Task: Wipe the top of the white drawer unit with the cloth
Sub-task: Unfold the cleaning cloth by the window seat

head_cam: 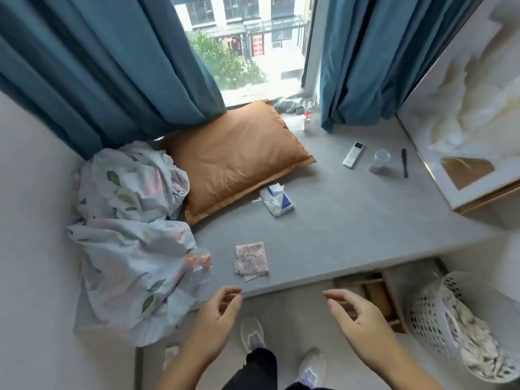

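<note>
Loosely curled, both hands [287, 313] hover empty near cloth [251, 261].

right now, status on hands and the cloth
Left hand and right hand both empty, open, short of the ledge. Folded patterned cloth lies untouched near its front edge. Crumpled sheet close beside it.

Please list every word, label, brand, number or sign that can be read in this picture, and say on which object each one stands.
No text can be read here.
Red signs on the building outside the window: characters too blurred.
Tissue pack, blue and white: print too blurred.
Remote control: screen and buttons too small.
Patterned cloth: only a pattern, no words.
</note>
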